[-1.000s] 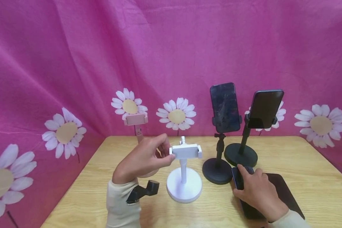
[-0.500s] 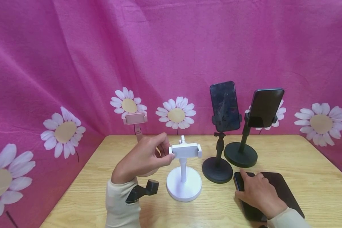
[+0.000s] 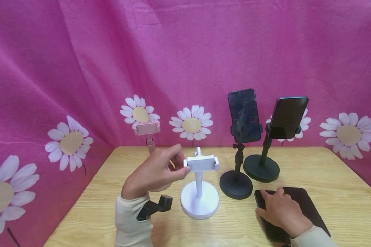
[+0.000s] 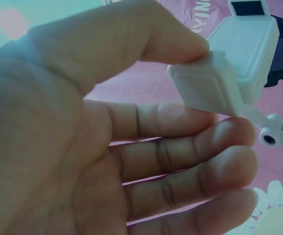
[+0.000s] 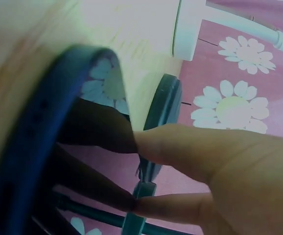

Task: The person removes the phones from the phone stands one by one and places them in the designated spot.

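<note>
A white phone stand [image 3: 199,200] stands upright near the table's middle, its clamp [image 3: 202,164] turned sideways with nothing in it. My left hand [image 3: 160,168] pinches the left end of that clamp between thumb and index finger [image 4: 161,120]. In the left wrist view the other fingers spread below it. My right hand [image 3: 281,209] lies over a dark phone [image 3: 259,197] flat on the table. In the right wrist view, straight fingertips touch the glossy screen of this phone [image 5: 90,166], which mirrors them. The hand hides much of the phone.
Another dark flat device [image 3: 307,207] lies beside the phone; whether they overlap I cannot tell. Behind stand two black stands, holding a cracked-looking phone [image 3: 243,115] and a second phone [image 3: 289,118]. A pink stand [image 3: 147,129] is behind my left hand. A pink flowered cloth [image 3: 185,68] hangs behind.
My right hand's index finger and the phone's far end have come slightly nearer to me, and the phone's blue edge shows less. The left hand keeps its pinch on the clamp.
</note>
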Demonstrator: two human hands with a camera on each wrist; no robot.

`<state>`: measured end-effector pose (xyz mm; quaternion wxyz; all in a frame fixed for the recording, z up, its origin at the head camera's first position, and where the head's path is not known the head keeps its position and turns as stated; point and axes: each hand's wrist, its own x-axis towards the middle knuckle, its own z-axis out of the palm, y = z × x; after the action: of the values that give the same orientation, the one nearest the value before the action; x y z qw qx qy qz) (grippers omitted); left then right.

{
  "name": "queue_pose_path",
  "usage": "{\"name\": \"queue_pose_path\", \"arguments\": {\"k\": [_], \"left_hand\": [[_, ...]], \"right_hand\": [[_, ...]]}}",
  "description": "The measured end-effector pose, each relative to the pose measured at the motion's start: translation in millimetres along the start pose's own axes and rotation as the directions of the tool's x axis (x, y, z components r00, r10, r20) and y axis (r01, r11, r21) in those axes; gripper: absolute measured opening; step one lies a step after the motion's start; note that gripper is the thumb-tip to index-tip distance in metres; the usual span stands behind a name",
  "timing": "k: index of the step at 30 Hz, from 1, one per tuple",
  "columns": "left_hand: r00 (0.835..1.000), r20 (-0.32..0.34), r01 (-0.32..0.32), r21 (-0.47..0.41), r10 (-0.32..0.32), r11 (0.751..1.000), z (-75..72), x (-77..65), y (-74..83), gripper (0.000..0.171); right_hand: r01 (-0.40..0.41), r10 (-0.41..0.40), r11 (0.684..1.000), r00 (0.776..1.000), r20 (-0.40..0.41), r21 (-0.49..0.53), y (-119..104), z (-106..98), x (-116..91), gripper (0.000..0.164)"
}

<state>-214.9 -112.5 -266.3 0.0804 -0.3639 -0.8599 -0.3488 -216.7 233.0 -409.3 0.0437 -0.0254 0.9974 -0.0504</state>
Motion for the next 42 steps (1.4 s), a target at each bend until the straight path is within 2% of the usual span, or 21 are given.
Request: {"name": "queue_pose_path", "arguments": {"k": [4,9,21,29,42], "left_hand": [[1.000,-0.001,0.002,0.002,-0.002,1.000,0.4,-0.2,0.1,0.017],[1.000,0.000,0.007,0.001,-0.007,1.000,0.3,0.1,0.4,0.017],[0.999,0.024,0.046,-0.019,-0.045,0.999,0.6,-0.7,0.9,0.016],[0.999,0.036,-0.016,-0.026,0.017,1.000,0.0,-0.2,-0.4,0.012],[1.000,-0.001,0.028,0.055,-0.028,0.998,-3.9,-1.7,-4.6,0.017]], "right_hand": [[0.011,-0.011,0.999,1.000,0.013,-0.035,2.9,0.3,-2.1,0.069],[0.034,-0.034,0.999,0.999,0.022,-0.023,6.4,1.1,-2.0,0.069],[0.006,-0.006,1.000,0.999,0.033,0.005,10.0,-0.6,3.5,0.070],[0.015,-0.015,1.000,1.000,0.019,-0.002,10.3,0.7,2.9,0.069],[0.085,-0.085,0.996,0.996,0.013,0.004,10.8,5.2,8.4,0.066]]}}
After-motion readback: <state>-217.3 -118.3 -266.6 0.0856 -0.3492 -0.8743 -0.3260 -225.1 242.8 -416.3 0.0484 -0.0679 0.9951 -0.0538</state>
